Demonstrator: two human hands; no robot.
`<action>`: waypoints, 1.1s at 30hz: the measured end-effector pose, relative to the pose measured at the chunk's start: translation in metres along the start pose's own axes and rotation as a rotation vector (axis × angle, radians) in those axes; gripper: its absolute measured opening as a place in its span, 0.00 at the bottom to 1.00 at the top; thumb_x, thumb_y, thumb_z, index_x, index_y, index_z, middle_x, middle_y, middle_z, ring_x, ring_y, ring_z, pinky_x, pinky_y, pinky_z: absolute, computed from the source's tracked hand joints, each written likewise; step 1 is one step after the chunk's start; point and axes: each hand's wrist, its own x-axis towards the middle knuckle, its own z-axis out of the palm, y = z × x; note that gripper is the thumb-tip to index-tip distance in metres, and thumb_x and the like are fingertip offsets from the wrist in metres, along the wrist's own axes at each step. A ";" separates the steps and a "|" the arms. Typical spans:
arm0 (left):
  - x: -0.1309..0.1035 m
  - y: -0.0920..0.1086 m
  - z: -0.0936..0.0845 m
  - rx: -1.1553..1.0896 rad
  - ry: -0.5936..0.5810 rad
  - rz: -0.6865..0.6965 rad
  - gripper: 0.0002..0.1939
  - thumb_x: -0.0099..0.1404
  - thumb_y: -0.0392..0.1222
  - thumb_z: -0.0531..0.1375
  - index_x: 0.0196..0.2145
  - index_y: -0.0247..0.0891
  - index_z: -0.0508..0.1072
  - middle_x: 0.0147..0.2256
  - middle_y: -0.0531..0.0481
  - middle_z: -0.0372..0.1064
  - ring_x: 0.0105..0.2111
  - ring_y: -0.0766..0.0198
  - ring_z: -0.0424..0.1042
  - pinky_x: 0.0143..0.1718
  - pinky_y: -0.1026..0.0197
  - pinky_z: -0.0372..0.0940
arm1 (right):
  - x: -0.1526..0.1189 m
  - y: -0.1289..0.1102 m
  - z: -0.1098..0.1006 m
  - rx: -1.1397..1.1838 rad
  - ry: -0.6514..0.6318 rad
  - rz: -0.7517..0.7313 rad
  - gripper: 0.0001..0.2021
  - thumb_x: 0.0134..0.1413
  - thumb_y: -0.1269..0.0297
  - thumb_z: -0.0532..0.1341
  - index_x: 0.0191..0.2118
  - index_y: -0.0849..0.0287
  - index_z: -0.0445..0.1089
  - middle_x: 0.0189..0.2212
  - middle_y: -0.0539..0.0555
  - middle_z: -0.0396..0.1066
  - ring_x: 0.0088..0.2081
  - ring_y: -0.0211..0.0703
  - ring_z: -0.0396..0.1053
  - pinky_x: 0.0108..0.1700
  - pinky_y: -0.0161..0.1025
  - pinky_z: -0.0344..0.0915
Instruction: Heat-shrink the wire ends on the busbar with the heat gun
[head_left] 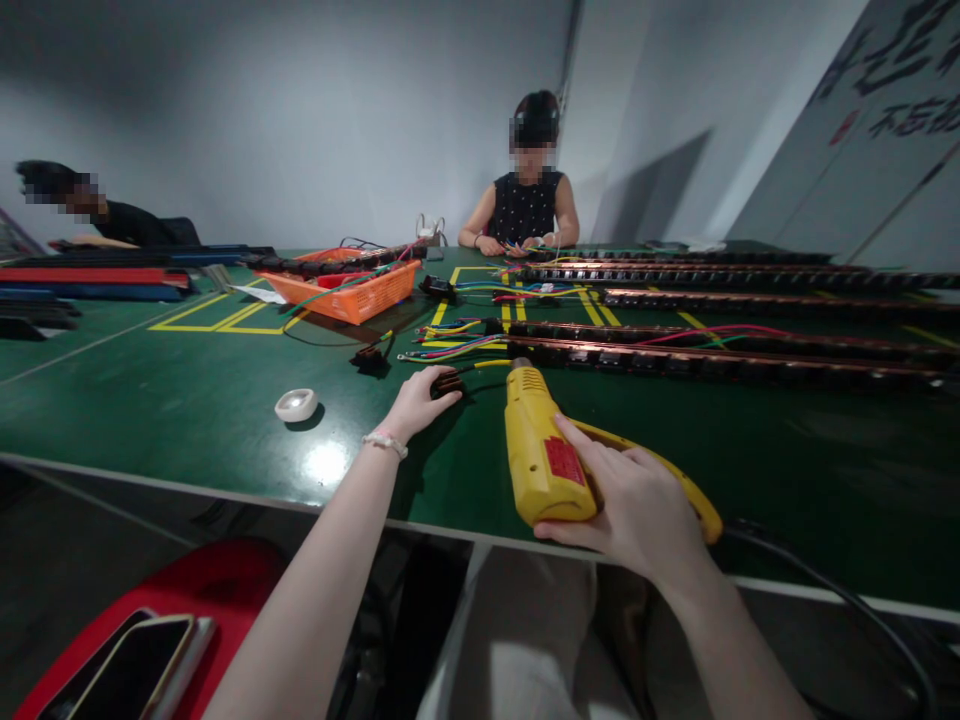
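Observation:
My right hand (637, 500) is closed around a yellow heat gun (529, 440), whose nozzle points away from me across the green table. Between the fingers of my left hand (424, 400) is a small black connector (448, 382). A cable with a yellow section (491, 363) runs from that connector toward the nozzle tip. Just beyond lie wire ends (442, 350) in several colours, coming out of a long copper-and-black bar (637, 355). Another black connector (371, 358) rests on the table to the left of my left hand.
An orange basket (364, 298) holding parts stands beyond my left hand. A round white object (296, 404) lies nearer. More long bars (712, 270) fill the right side. One person (529, 200) sits opposite, another (112, 215) at far left. The heat gun's cord (825, 580) trails right.

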 end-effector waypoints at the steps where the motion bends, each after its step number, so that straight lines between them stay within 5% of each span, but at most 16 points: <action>1: 0.000 -0.001 0.000 0.005 0.001 0.003 0.22 0.58 0.49 0.61 0.49 0.39 0.68 0.46 0.46 0.72 0.46 0.57 0.71 0.50 0.54 0.65 | -0.001 0.001 -0.001 -0.010 0.005 0.001 0.53 0.42 0.29 0.54 0.66 0.62 0.45 0.39 0.56 0.73 0.35 0.49 0.70 0.39 0.45 0.58; 17: 0.000 0.009 0.003 0.148 -0.015 -0.018 0.32 0.61 0.56 0.56 0.58 0.38 0.58 0.54 0.40 0.64 0.54 0.51 0.64 0.54 0.49 0.60 | 0.006 -0.034 0.007 -0.087 0.055 0.052 0.51 0.45 0.29 0.50 0.63 0.69 0.54 0.33 0.59 0.73 0.32 0.48 0.68 0.37 0.44 0.55; 33: 0.001 0.000 0.003 0.126 -0.010 0.002 0.29 0.62 0.48 0.56 0.58 0.35 0.59 0.54 0.37 0.64 0.54 0.51 0.64 0.54 0.47 0.59 | 0.018 -0.062 0.013 0.047 -0.008 -0.039 0.56 0.39 0.24 0.47 0.63 0.70 0.52 0.34 0.58 0.70 0.34 0.48 0.66 0.39 0.46 0.54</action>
